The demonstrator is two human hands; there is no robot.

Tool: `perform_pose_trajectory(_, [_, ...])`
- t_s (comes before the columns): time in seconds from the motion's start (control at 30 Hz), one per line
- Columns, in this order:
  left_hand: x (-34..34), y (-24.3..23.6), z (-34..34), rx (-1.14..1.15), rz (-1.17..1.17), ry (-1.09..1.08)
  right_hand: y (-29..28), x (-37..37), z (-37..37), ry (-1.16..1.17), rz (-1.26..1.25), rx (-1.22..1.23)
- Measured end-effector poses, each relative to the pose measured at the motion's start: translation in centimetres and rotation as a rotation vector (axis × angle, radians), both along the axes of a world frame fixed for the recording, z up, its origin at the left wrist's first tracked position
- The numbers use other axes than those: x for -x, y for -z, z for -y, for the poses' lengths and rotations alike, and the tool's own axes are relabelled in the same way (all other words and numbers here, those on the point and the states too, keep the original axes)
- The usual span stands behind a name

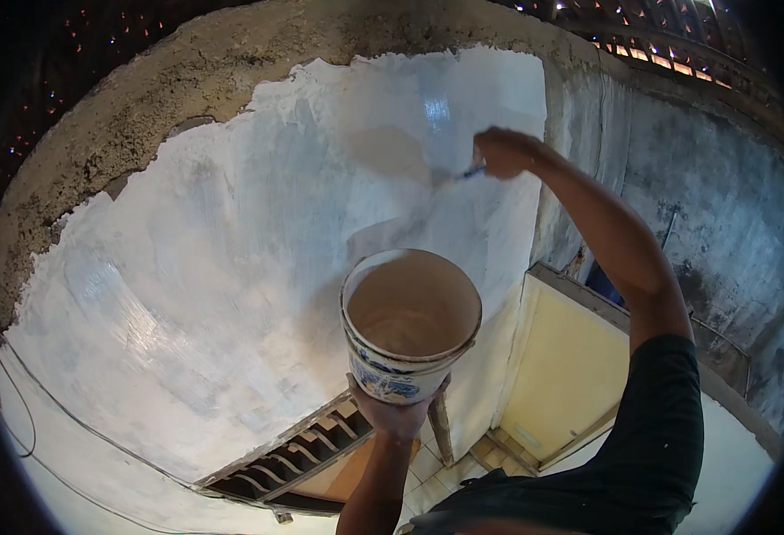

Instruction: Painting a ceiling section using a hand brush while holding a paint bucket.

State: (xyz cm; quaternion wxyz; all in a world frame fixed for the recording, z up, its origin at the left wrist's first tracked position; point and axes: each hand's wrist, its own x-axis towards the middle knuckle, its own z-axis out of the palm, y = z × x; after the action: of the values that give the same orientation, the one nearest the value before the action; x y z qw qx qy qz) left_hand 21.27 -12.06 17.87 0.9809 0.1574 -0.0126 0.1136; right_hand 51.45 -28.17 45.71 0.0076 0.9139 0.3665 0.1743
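Note:
My left hand [390, 415] supports a white bucket [365, 357] from below, its fingers curled round the base. The bucket is tilted so that its mouth faces me. Pale residue coats its inner wall, and blue printing runs round the outside. Up and to the right, my right hand [506, 153] is closed round the blue handle of a paintbrush [469, 173]. The brush points left, its head at or close to the white-coated wall [258, 241]; contact is too blurred to tell. Wet, shiny streaks show on that wall.
Rough bare plaster [187, 80] borders the white coat above and left. Below is a wooden slatted vent [294, 450]. A cable [80, 437] runs along the lower left. At right stand a pale yellow panel [561, 357] and a stained grey wall [713, 205].

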Motion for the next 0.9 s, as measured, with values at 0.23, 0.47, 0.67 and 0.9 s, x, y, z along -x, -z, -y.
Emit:
perform_pose_trajectory(0.23, [-0.7, -1.5, -0.2, -0.003, 0.062, 0.086, -9.7, -1.7, 0.5, -0.035, 0.439, -0.749])
perform_pose_trajectory(0.47, [1.6, 0.9, -2.7, -0.087, 0.094, 0.058, 6.2, 5.9, -3.9, 0.016, 0.102, -0.472])
perform_pose_trajectory(0.67, [2.1, 2.6, -4.0, -0.025, 0.051, 0.098, 12.1, 7.0, 0.4, 0.028, -0.181, -0.001])
perform_pose_trajectory(0.9, [-1.6, 4.7, -5.2, -0.005, 0.052, 0.1, 2.1, 17.5, 5.7, -0.261, 0.101, -0.262])
